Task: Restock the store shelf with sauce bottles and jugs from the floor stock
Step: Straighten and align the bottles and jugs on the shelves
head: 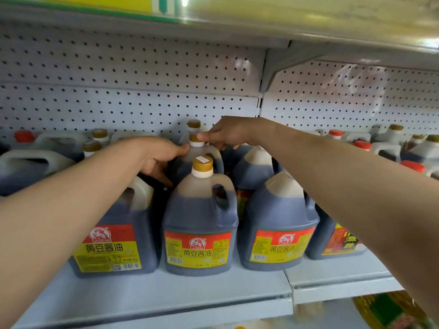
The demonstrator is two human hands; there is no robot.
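Note:
Dark soy sauce jugs with gold caps stand in rows on the white shelf. Both my hands reach over the front row to the second-row jug in the middle. My left hand clasps its left shoulder, thumb against the neck. My right hand is at its top, thumb at the gold cap and fingers curled down by the handle. The front middle jug stands upright just before it, untouched. Another gold-capped jug stands behind, against the pegboard.
Front-row jugs stand left and right under my forearms. Red-capped jugs sit far left and far right. An upper shelf hangs overhead. A bottle of yellow oil shows on the level below.

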